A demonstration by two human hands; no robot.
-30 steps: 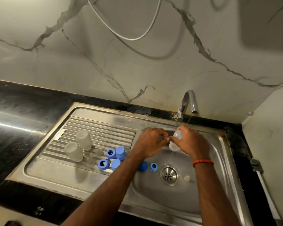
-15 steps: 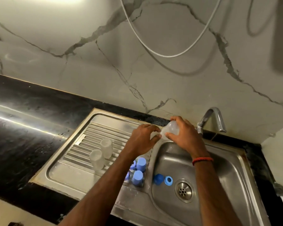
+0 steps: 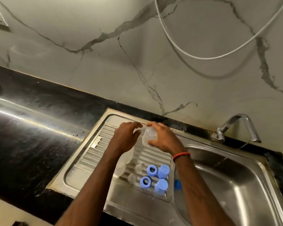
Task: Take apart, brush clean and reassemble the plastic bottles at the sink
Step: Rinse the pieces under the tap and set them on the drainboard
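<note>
Head cam: blue plastic caps [image 3: 164, 171] and blue ring collars [image 3: 152, 170] sit at 6 o'clock on the ribbed steel drainboard [image 3: 95, 149], and the left forearm [image 3: 95, 185] half-hides clear bottles [image 3: 121, 167]. Farther back, the right hand [image 3: 163, 139] grips the translucent plastic bottle [image 3: 149, 136] above the drainboard; the left hand [image 3: 127, 136] curls at its 9 o'clock, grip unclear.

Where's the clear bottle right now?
Head view, centre: the clear bottle is gripped in the right hand over the ribbed drainboard, left of the sink basin, with the left hand close beside it.

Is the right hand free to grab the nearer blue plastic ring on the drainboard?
Probably not yet: the right hand grips the translucent plastic bottle, though the blue ring lies uncovered.
</note>
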